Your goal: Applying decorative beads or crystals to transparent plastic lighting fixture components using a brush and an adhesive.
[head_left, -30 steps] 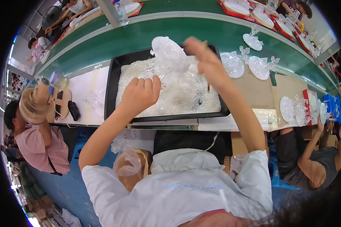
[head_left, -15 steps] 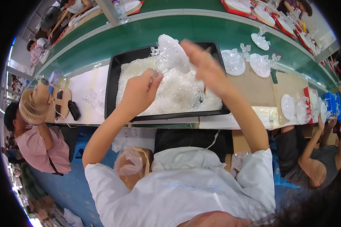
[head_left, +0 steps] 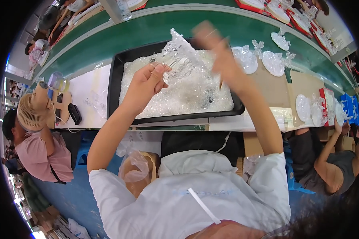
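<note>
We pinch the clear ornament [head_left: 184, 59] in the left hand [head_left: 144, 83]; it extends tilted, forward and right of that hand, over the black tray [head_left: 115, 89]. Our right hand [head_left: 216, 44], right of the ornament, is blurred; we cannot tell its finger state.

The clear piece [head_left: 178, 47] looks glossy, the black tray [head_left: 187, 116] smooth plastic, the granules [head_left: 183, 100] rough and sparkling.

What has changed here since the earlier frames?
The left hand has turned the clear piece it holds: its white round face no longer shows, a clear, textured side does. The blurred right hand has moved farther forward. The piece stays held; the black tray hasn't moved.
</note>
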Available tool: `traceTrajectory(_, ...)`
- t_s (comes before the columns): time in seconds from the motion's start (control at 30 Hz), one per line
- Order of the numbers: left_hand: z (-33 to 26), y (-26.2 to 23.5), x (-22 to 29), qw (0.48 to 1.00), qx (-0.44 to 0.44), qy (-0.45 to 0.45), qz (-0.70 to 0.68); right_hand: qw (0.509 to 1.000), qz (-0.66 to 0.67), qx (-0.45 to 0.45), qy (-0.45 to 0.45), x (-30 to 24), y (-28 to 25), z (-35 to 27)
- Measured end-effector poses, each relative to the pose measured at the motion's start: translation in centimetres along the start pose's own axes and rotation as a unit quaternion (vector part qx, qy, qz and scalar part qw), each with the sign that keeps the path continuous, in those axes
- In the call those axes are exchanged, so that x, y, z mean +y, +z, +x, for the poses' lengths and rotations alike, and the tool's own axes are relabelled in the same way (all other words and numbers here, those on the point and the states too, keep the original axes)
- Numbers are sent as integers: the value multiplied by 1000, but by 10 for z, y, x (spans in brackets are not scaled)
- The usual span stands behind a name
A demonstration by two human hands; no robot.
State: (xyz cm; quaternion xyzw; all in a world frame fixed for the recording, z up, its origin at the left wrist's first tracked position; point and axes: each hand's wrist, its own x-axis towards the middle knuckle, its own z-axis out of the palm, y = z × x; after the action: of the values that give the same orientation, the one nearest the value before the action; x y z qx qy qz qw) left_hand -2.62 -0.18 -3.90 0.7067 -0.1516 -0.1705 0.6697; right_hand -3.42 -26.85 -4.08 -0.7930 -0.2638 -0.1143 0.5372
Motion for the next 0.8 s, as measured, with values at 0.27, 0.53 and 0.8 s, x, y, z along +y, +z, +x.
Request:
traceTrajectory(0.27,2,-3,8,1000,15,-4,5,995,89,-46,13,-10,13,-2)
traceTrajectory(0.53,0,-8,10,997,26,19,70,995,97,-33,-8,-9,24,-4)
traceTrajectory(0.8,9,-18,13,982,35,95,157,989,128,-42,52,-17,29,-2)
